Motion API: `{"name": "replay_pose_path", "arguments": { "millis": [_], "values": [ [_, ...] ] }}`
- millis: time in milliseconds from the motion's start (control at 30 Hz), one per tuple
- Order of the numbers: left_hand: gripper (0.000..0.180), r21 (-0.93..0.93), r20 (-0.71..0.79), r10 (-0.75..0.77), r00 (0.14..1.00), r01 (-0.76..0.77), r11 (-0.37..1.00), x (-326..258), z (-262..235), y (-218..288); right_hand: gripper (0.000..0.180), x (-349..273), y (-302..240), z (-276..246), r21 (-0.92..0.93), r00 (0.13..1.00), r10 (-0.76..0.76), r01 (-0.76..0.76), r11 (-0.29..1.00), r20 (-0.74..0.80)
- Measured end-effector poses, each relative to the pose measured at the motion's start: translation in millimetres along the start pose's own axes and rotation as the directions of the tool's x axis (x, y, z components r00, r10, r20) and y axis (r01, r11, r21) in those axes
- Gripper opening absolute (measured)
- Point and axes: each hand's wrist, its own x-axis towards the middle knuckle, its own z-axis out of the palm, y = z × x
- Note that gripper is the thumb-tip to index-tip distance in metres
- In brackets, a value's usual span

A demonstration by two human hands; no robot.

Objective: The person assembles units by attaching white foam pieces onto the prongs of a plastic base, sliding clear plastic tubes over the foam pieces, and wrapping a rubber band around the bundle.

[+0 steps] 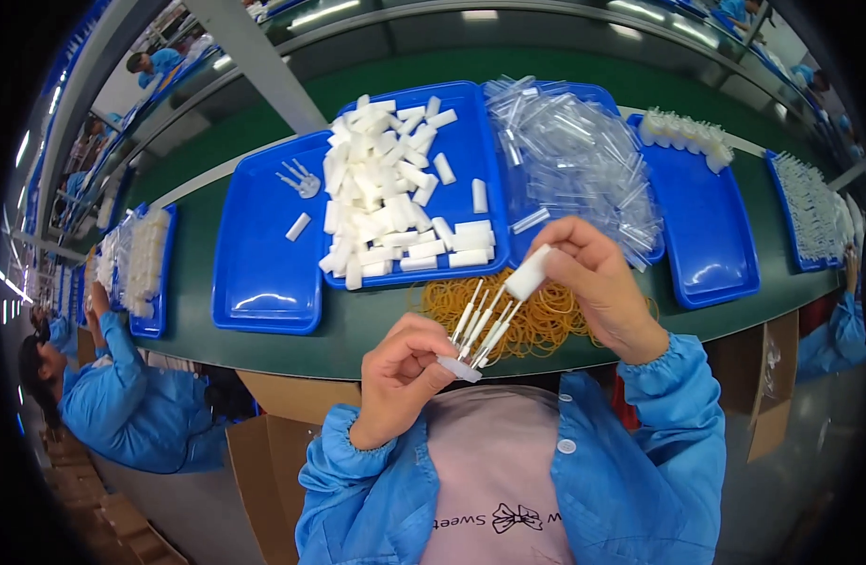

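My left hand (400, 373) is closed on the whitish round base of a small part with several thin prongs (477, 326), white with metal-looking stems. The prongs fan upward and away from me. Between thumb and fingers, my right hand (604, 290) pinches a white foam block (527, 274). The block sits at the tips of the right-hand prongs; whether any tip is inside it I cannot tell. Beneath both hands lies a heap of tan rubber bands (546, 327).
A blue tray (483, 240) holds piled foam blocks. Right of it, clear plastic sleeves (579, 155) fill another tray. The left tray (263, 282) has a pronged part and one block. Capped white assemblies (685, 137) stand in the right tray (711, 235). A co-worker (136, 395) sits at left.
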Motion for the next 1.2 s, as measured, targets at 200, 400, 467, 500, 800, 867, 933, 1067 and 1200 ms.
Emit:
{"name": "replay_pose_path", "arguments": {
  "millis": [200,400,467,500,800,867,933,1067,1200],
  "values": [
    [0.013,0.004,0.03,-0.031,0.999,0.031,1.0,-0.1,1.6,-3.3,0.024,-4.2,-1.4,2.2,0.018,1.0,0.022,-0.022,1.0,0.013],
    [0.014,0.091,0.073,-0.015,0.997,0.009,0.996,6.1,2.4,-0.7,0.018,-6.8,-1.1,-2.8,-0.129,0.994,0.014,0.0,0.992,0.109],
    [0.014,0.052,0.095,-0.013,0.995,0.008,0.999,6.1,-0.9,-1.8,0.018,-6.8,-2.0,-8.2,-0.207,0.993,-0.009,0.033,0.978,0.115],
    [0.015,0.013,0.117,-0.006,0.993,0.005,1.0,6.4,-1.9,-2.0,0.018,-7.0,-2.9,-10.9,-0.146,0.997,-0.036,0.045,0.988,0.061],
    [0.014,-0.028,0.098,-0.035,0.995,0.038,0.999,7.4,1.3,-7.7,0.018,1.6,3.6,-5.7,-0.02,0.995,-0.07,0.069,0.997,-0.074],
    [0.014,-0.008,0.108,-0.037,0.993,0.038,0.999,8.3,-1.1,-7.2,0.018,2.2,5.2,-4.9,-0.009,0.996,-0.063,0.063,0.998,-0.066],
    [0.014,0.011,0.118,-0.04,0.992,0.039,0.999,8.1,-3.1,-6.6,0.018,2.6,4.6,-6.4,-0.009,0.996,-0.056,0.056,0.998,-0.072],
    [0.013,-0.012,0.116,-0.083,0.99,0.085,0.996,8.5,-3.6,-5.0,0.018,2.2,4.6,-6.2,-0.01,0.998,-0.038,0.037,0.999,-0.05],
    [0.013,-0.02,0.118,-0.083,0.99,0.086,0.996,9.4,-3.1,-8.0,0.019,-2.3,5.1,2.4,-0.035,0.999,-0.046,0.046,0.998,-0.019]
  ]
}}
